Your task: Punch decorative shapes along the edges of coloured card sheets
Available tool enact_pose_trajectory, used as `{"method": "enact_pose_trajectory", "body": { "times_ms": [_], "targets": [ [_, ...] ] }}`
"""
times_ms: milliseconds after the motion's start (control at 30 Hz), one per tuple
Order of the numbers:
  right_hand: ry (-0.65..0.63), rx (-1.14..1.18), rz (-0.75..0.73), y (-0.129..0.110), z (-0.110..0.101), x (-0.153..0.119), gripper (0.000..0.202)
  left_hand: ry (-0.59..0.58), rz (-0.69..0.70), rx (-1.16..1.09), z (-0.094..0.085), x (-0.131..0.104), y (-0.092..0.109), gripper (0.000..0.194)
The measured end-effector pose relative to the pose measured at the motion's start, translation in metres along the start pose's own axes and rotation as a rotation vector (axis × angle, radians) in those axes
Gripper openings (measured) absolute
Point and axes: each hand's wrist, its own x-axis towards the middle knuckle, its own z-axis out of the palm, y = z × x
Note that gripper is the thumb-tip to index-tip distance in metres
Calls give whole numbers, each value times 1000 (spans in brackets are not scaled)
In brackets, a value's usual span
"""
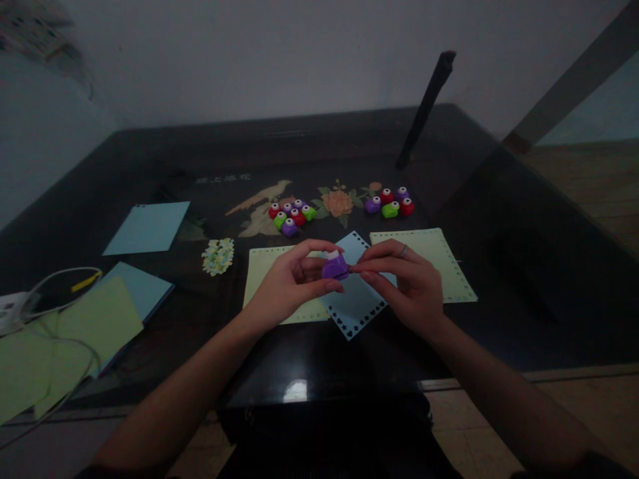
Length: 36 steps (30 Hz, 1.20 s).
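Observation:
A small purple craft punch (334, 267) with a white button is gripped between the thumb and fingers of my left hand (285, 281). My right hand (413, 285) is closed in a pinch beside the punch's slot; a thin tip shows between its fingers and the punch, too small to name. Under both hands lies a blue paper sheet (357, 307) with heart and star holes along its edges. It overlaps a pale yellow sheet (262, 273) on the left; another yellow sheet (442, 259), also punched along its edges, lies under the right hand.
Red, green and purple punches stand in a left group (292, 216) and a right group (390, 203). A pile of paper cutouts (218, 257) lies left. Farther left are a blue sheet (147, 228), yellow papers (94, 326) and a white cable (60, 271). A black post (426, 110) rises behind.

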Motion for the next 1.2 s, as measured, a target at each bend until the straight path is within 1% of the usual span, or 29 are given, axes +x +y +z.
{"method": "enact_pose_trajectory", "body": {
  "times_ms": [67, 100, 167, 200, 267, 333, 433, 533, 567, 633, 733, 833, 933, 1000, 1067, 1200],
  "targets": [
    [-2, -7, 2, 0, 0, 0, 13, 17, 47, 53, 0, 0, 0, 44],
    [5, -11, 6, 1, 0, 0, 13, 47, 85, 98, -1, -1, 0, 43],
    [31, -16, 27, 2, -1, 0, 12, 118, 165, 254, -2, 0, -4, 39],
    [49, -16, 42, 3, -1, 0, 12, 136, 193, 362, -3, 0, -6, 37],
    [83, -10, 78, 5, -2, 0, 12, 120, 217, 586, -5, 2, -12, 33],
    [109, -6, 108, 7, -2, 1, 13, 111, 239, 719, -6, 3, -17, 32],
    [122, 0, 131, 9, -2, 1, 14, 146, 279, 756, -5, 3, -19, 33],
    [105, 4, 143, 10, -1, 1, 13, 122, 283, 767, -4, 3, -19, 31],
    [99, 5, 147, 10, -1, 1, 14, 150, 288, 757, -4, 3, -19, 32],
    [92, 9, 154, 10, -1, 1, 14, 186, 278, 710, -3, 3, -19, 34],
    [78, 1, 146, 11, 0, 2, 14, 150, 206, 558, -2, 5, -20, 33],
    [37, -57, 117, 11, 1, 3, 12, 149, 85, 229, -1, 6, -19, 37],
    [-15, -108, 67, 12, 4, 2, 10, 62, -59, -109, 2, 6, -16, 39],
    [-32, -128, 30, 13, 5, 1, 12, 33, -116, -252, 4, 5, -15, 41],
    [-36, -147, 9, 13, 5, 0, 14, 34, -141, -329, 5, 3, -14, 43],
    [-57, -166, -3, 12, 4, -1, 17, 42, -166, -381, 6, 3, -13, 45]
  ]
}}
